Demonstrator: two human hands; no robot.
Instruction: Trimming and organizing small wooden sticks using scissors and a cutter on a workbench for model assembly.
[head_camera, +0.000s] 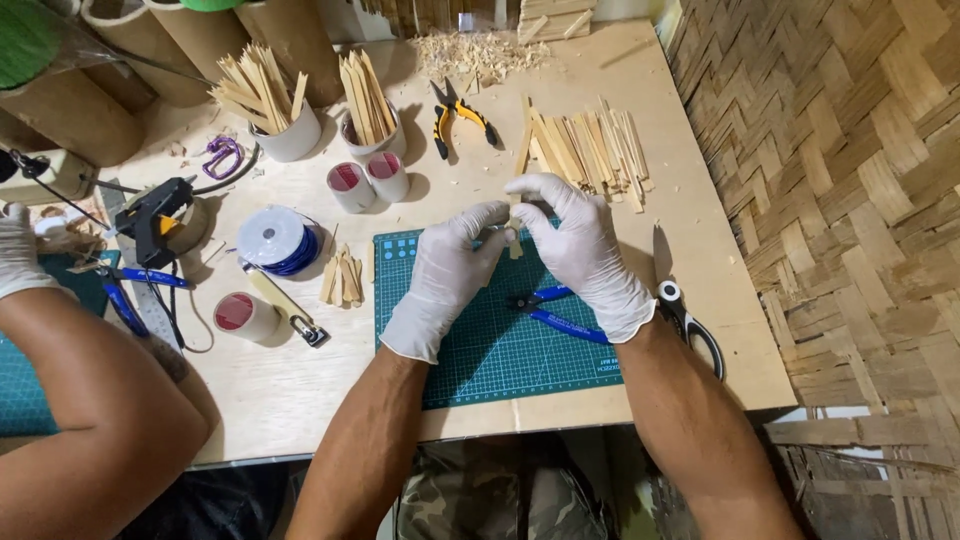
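pale plywood worktable (640, 90) beside a woven bamboo wall (850, 180)

Both forearms bare, coming up from the bottom edge and angling inward. Left hand (445, 275) in a white glove, fingers bent, thumb and fingertips pinched together near the middle. Right hand (580, 250) also in a white glove, curled, fingertips meeting the left's. Hands touching at the tips, knuckles up, wrists roughly level, both raised slightly over the tabletop (300, 390).
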